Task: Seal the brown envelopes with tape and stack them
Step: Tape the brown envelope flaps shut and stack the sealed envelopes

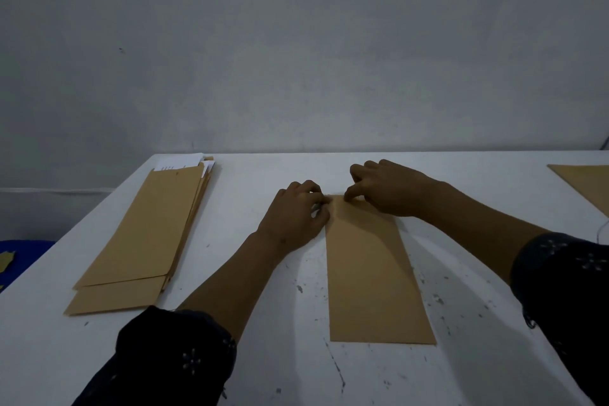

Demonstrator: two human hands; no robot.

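A long brown envelope [372,273] lies flat on the white table [296,366], its far end pointing away from me. My left hand [296,214] rests at the envelope's far left corner with its fingers curled and pinching the top edge. My right hand [385,188] sits at the far right of that edge, its fingertips pressing down on the envelope. No tape can be made out between the fingers. A stack of several brown envelopes [145,241] lies on the left of the table, white paper sticking out at its far end.
Another brown envelope [586,181] lies at the table's far right edge, partly out of view. A grey wall stands right behind the table. A blue object [19,260] sits below the table's left edge.
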